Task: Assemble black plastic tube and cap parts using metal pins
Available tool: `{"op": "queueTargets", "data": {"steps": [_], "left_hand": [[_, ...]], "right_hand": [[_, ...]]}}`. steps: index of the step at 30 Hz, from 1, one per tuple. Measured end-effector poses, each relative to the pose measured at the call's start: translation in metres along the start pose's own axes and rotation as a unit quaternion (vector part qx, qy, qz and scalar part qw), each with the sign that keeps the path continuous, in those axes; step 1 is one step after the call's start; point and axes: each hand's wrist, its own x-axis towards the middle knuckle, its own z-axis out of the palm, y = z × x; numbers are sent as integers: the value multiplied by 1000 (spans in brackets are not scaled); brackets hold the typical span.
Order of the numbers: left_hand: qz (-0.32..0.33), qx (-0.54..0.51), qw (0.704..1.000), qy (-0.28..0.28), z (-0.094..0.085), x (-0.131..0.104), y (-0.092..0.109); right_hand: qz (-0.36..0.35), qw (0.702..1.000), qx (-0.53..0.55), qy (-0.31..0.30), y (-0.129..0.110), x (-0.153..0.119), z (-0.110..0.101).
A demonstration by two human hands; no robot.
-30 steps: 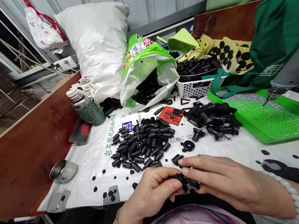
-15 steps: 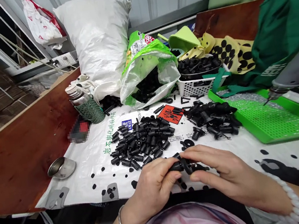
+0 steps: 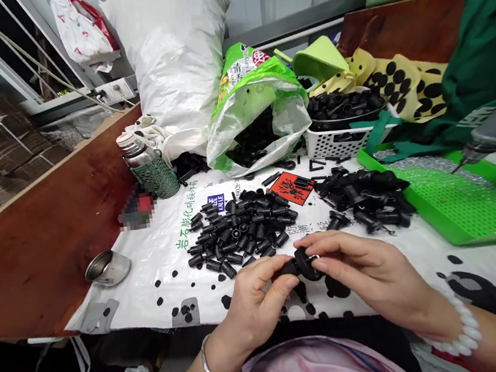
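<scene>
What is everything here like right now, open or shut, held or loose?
Black piece: held in both hands
Left hand: pinching the black piece
Right hand: pinching it too
Pile of black parts: loose
Flask: standing, top on
Metal cup: open
Green-and-white bag: open
White sack: bulging
Red-and-white bag: hanging

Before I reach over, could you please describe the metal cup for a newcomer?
Find the brown wooden board on the left. Beside its near end, on the white sheet, is the metal cup. It is low, silvery and open, unlike the taller, green-sleeved flask.
</scene>
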Motion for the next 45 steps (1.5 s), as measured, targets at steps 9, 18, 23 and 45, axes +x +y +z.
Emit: {"op": "queueTargets", "data": {"steps": [9,18,23,45], "left_hand": [[-134,-162,973,-94,-3,4,5],[-212,-467,825,-238,0,2,-11],[-207,-436,852,-201,4,1,-5],[-69,-68,991,-93,2,5,1]], "right_hand": [[-94,992,-80,-30,-2,2,-10],[-178,975,-50,-125,-11,5,-20],[-180,972,-69,-132,-10,5,-21],[-24,1000,-4,-14,8,-12,0]]}}
